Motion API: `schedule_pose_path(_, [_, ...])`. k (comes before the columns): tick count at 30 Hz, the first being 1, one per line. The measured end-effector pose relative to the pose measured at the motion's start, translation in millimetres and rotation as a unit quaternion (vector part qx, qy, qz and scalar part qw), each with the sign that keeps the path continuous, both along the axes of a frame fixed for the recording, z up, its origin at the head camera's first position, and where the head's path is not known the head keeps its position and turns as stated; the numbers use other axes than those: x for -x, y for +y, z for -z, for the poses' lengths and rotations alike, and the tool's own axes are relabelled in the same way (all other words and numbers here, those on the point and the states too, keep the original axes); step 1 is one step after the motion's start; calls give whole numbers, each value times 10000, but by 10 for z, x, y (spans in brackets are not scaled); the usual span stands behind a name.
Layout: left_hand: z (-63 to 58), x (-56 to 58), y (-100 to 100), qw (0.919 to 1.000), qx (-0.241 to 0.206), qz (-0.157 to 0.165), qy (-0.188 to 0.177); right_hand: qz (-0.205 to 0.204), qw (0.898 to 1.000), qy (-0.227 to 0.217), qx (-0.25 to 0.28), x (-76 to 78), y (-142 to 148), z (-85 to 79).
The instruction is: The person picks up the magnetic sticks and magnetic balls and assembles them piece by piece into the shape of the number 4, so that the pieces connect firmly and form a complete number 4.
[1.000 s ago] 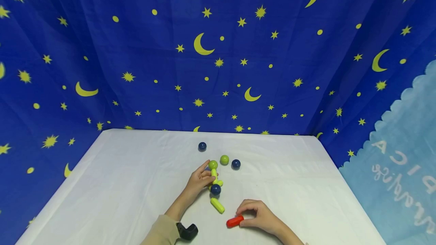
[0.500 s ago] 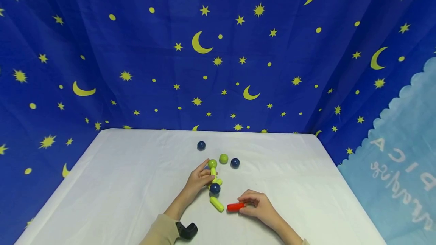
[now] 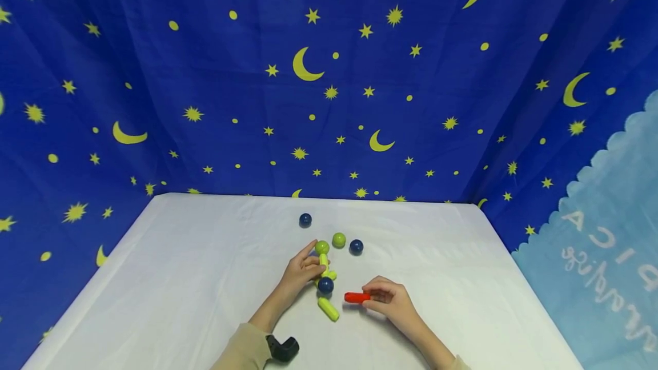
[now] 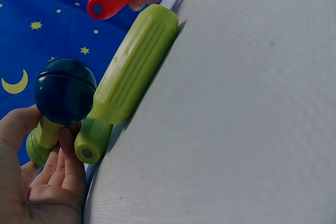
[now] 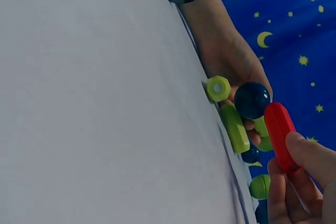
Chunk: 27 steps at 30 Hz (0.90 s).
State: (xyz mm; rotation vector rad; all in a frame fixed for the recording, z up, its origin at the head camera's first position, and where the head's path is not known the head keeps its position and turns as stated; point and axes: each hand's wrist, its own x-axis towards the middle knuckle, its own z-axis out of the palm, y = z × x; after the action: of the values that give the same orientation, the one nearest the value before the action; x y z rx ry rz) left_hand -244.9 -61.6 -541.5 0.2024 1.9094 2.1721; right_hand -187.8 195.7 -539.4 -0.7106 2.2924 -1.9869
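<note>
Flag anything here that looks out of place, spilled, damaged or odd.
Nothing looks spilled or visibly damaged on the white table; the red stick in the right hand appears intact. The one oddity is the light-blue cloth at the head picture's right edge: its lettering seems to read backwards, as if seen from behind.

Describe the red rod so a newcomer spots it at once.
Find the white table, then the right hand over its near part. The red rod juts from that hand's grip, pointing left. It is the only red piece: the nearby rods are yellow-green, the balls blue or green.
</note>
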Motion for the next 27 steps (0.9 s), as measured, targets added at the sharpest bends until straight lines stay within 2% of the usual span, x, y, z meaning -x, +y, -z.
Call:
schedule_pose_path(5, [-1,2,5,10000,25,-11,19,39,9999,93,38,65,-47,-29])
schedule_pose_path(14, [-10,6,5,10000,23,-63,-72,214,9998,-2,-52,161,-151,-39])
schedule_pose_path(27, [-2,17,5,10000,62,-15,4,139,9999,-9,15,216,-231,-61])
